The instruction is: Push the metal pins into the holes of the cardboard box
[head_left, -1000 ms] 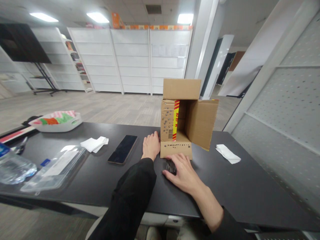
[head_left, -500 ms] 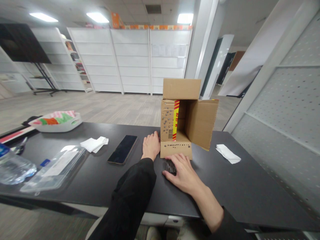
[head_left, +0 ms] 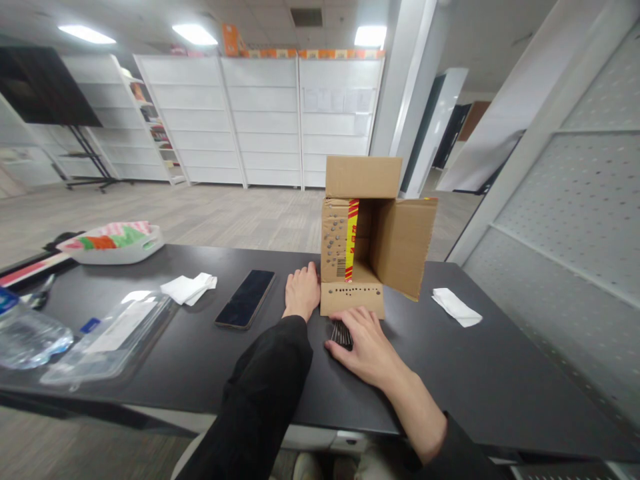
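There's your right hand (head_left: 365,343) wrapped round the thin dark pieces (head_left: 342,335), just before the lower flap (head_left: 353,301) of the cardboard box (head_left: 333,240) — left hand (head_left: 301,291) beside it, grip I can't tell — and a slackened right thumb could, I'd guess, scatter the bunch.

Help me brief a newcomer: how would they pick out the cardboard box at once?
Find the dark table. Just beyond the right hand stands the cardboard box, open in front. Unlike the flat phone farther left, it stands tall, with flaps spread and a yellow tape strip.
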The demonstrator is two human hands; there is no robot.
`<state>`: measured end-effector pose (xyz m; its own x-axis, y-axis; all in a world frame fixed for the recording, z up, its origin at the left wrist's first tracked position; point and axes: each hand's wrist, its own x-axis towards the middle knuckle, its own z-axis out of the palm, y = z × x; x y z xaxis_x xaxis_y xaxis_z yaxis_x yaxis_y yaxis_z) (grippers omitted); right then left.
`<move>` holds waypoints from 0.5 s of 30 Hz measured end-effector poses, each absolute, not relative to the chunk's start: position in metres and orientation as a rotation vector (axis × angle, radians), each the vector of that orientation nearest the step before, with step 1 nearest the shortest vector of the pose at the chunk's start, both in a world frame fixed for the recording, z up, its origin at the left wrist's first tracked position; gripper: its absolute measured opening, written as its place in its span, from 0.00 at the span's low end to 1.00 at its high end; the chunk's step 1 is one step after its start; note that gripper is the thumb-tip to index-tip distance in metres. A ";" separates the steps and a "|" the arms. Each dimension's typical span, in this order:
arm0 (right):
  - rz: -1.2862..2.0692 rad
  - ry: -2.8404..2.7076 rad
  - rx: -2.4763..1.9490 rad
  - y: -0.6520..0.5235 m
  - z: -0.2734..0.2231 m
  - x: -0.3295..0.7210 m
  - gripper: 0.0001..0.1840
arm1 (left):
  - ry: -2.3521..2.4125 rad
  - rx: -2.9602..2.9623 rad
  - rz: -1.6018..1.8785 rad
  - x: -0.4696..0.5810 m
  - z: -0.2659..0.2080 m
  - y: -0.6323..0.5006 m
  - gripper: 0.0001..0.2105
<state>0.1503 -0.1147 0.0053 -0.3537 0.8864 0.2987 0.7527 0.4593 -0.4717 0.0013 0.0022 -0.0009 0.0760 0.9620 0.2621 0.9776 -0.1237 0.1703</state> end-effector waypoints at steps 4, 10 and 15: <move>0.326 -2.200 -1.355 -0.115 0.006 0.150 0.16 | -2.065 -2.278 -0.474 0.001 0.001 0.001 0.14; 0.305 -2.207 -1.364 -0.115 0.004 0.150 0.16 | -2.065 -2.282 -0.475 0.001 0.002 0.002 0.14; 0.289 -2.202 -1.359 -0.115 0.004 0.150 0.16 | -2.044 -2.265 -0.496 0.001 0.000 0.003 0.13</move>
